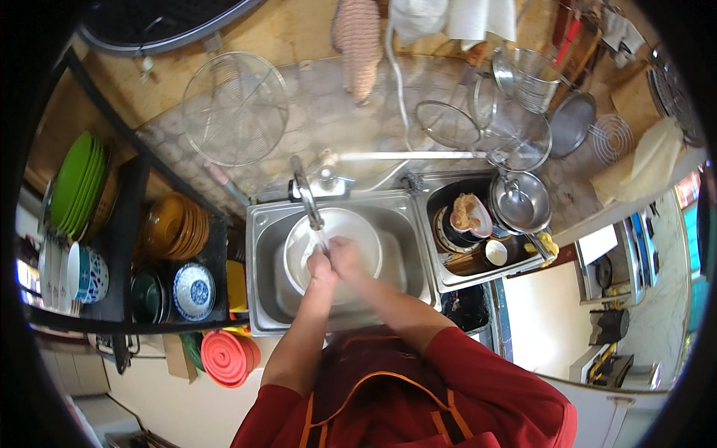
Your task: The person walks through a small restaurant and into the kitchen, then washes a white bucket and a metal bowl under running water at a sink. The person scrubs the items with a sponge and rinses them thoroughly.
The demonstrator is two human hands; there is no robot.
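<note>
My left hand (320, 265) and my right hand (344, 256) are close together under the metal faucet (305, 187). Both are over a round white basin (367, 241), which stands in the larger bowl of a stainless steel sink (411, 280). Something whitish lies along my left hand, but blur hides whether it is water or an object. The fingers are partly hidden, so any grip is unclear.
On the right, the smaller sink bowl (448, 280) holds dishes, a white cup (496, 253) and a steel pan (521, 201). A black rack (126, 224) with stacked plates and bowls stands left. Wire strainers (235, 109) hang behind. A red lidded bucket (227, 355) sits lower left.
</note>
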